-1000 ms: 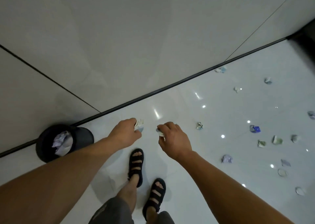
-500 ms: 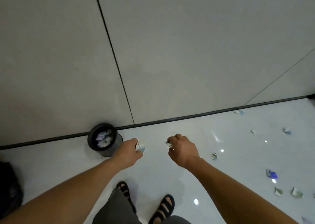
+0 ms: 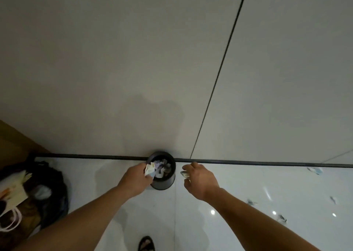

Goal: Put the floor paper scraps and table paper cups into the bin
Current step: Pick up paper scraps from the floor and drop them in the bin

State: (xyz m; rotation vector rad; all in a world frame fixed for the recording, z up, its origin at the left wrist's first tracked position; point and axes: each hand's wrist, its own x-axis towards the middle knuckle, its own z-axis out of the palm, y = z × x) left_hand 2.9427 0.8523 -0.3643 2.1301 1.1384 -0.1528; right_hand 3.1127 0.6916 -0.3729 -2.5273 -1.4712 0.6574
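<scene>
1. Black strapped sandal [image 3: 146, 242], on my foot, below and behind both hands. It is planted on the glossy white tiled floor [image 3: 191, 222], so I stand square to the bin.

2. My left hand [image 3: 133, 181], finger and thumb pinching a crumpled white paper scrap [image 3: 149, 169]. It is held over the near-left rim of the bin, presumably so that letting go drops the scrap inside.

3. My right hand [image 3: 201, 181], fingers curled round a small greyish paper scrap [image 3: 184, 173]. It hangs just right of the bin, not over the mouth, so I judge this one goes in second.

4. Small round black plastic bin [image 3: 164, 183], between and just beyond the hands. It stands upright against the wall, and crumpled discarded papers [image 3: 162, 166] already lie inside.

5. Loose torn paper scraps [image 3: 251, 202], scattered on the floor well to the right of my right hand and not yet collected.

6. Slumped black bag [image 3: 51, 189], well to the left of my left hand, with pale items on it that I cannot identify.

7. Dark skirting strip [image 3: 248, 162] and pale panelled wall [image 3: 133, 69], beyond the hands.

8. Paper cups and worktop: not in view.
</scene>
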